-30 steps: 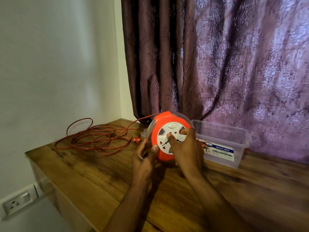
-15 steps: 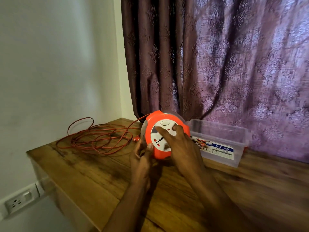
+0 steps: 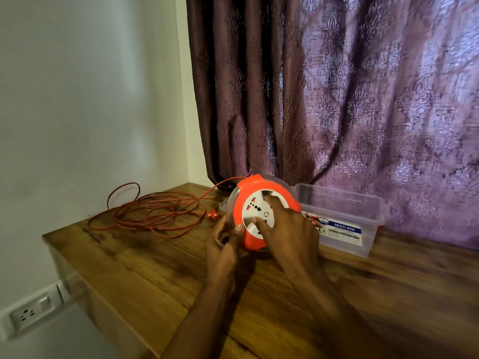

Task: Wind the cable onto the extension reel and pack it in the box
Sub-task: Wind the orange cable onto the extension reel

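An orange extension reel (image 3: 246, 193) with a white socket face stands on edge on the wooden table (image 3: 145, 275). My left hand (image 3: 223, 244) grips its lower left rim. My right hand (image 3: 287, 229) presses fingers on the white socket face, thumb near a round knob. A loose orange cable (image 3: 153, 211) lies in loops on the table's left, one strand running up to the reel's top. Its orange plug (image 3: 213, 216) lies just left of the reel. A clear plastic box (image 3: 368, 203) with a "MULTI-BOX" label stands open behind my right hand.
A purple patterned curtain (image 3: 337, 99) hangs behind the table. A white wall (image 3: 85, 99) borders the left side, with a wall socket (image 3: 33, 310) below the table's left edge (image 3: 77, 270).
My right hand has turned around the white face, from its upper right down to its lower middle, and the face has rotated with it. The reel tilted slightly left.
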{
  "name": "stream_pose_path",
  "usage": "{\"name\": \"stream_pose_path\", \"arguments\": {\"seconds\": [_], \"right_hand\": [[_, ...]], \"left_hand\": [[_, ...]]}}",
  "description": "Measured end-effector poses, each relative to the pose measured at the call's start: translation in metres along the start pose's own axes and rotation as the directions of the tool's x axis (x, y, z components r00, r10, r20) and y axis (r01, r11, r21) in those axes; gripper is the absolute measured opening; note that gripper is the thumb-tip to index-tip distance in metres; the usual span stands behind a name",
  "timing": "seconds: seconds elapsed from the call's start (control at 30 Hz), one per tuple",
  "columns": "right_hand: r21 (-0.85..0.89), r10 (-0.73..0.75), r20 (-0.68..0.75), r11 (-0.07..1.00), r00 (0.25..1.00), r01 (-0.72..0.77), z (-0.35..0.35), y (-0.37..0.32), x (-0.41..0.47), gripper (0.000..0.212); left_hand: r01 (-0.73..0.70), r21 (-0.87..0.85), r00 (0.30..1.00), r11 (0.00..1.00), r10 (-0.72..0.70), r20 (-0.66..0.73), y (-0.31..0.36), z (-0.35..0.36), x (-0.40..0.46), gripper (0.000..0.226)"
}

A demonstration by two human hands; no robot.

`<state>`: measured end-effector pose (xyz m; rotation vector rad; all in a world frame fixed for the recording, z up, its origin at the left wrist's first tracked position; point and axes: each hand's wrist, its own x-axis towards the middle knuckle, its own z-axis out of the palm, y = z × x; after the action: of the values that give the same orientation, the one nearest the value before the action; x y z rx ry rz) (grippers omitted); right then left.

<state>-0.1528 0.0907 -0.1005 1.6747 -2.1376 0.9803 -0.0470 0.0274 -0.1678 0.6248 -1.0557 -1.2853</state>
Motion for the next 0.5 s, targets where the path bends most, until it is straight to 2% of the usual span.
{"name": "stream_pose_path", "arguments": {"seconds": [0.1,0.27,0.4,0.5], "right_hand": [[0.084,0.129,-0.057,0.989,0.99,-0.124,0.005,0.0,0.002,0.052],[0.262,0.271,0.005,0.928,0.962,-0.263,0.012,0.002,0.008,0.052],[0.288,0.259,0.04,0.922,0.965,-0.259,0.011,0.003,0.01,0.045],[0.134,0.132,-0.021,0.983,0.991,-0.128,0.007,0.002,0.008,0.043]], "left_hand": [[0.004,0.015,1.0,1.0,-0.004,0.003,-0.001,0.001,0.0,0.041],[0.008,0.053,1.0,0.999,-0.007,-0.014,-0.002,0.001,0.0,0.041],[-0.003,0.069,1.0,0.998,0.004,-0.022,-0.003,-0.001,0.002,0.041],[-0.019,0.051,0.999,0.999,0.021,-0.029,-0.005,0.0,0.004,0.036]]}}
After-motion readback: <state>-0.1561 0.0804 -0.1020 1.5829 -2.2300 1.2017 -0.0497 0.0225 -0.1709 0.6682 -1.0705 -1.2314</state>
